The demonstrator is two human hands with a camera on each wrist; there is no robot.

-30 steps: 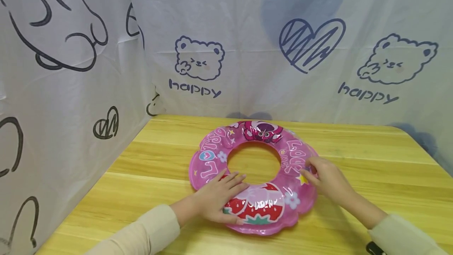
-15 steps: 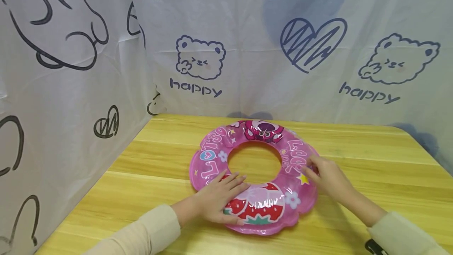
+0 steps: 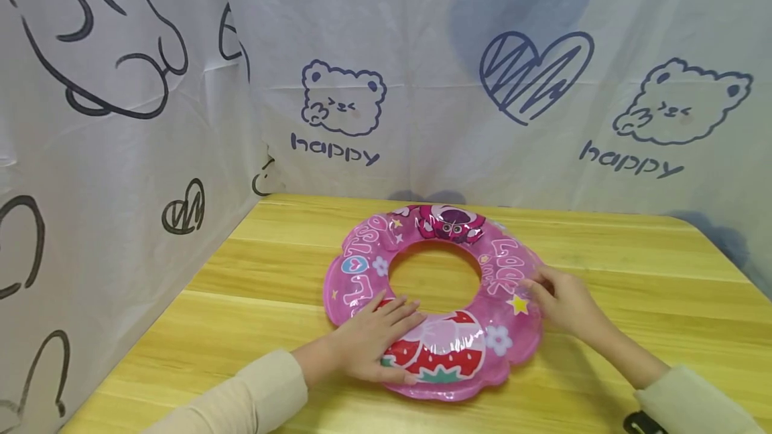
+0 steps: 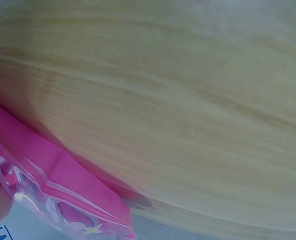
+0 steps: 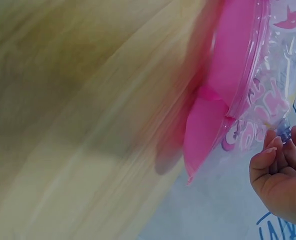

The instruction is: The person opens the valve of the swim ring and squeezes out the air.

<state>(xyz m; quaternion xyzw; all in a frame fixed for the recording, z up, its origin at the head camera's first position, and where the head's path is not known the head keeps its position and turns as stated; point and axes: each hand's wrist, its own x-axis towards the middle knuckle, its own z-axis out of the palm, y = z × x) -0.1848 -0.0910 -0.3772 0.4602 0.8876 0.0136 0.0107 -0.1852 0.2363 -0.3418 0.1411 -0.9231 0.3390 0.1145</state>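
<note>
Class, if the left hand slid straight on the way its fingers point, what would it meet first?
Past the central opening, where the yellow wood-grain table shows, the left hand would probably meet the opposite inner edge of the pink, round inflatable plastic ring it rests on, though depth is unclear.

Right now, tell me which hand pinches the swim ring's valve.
The right hand, pinching the bluish valve; the left hand rests on the pink ring, partly over its strawberry print.

A makeshift booth is suggested: the table (image 3: pixel 253 273) is screened behind and leftward by printed cloth (image 3: pixel 434 119).
</note>
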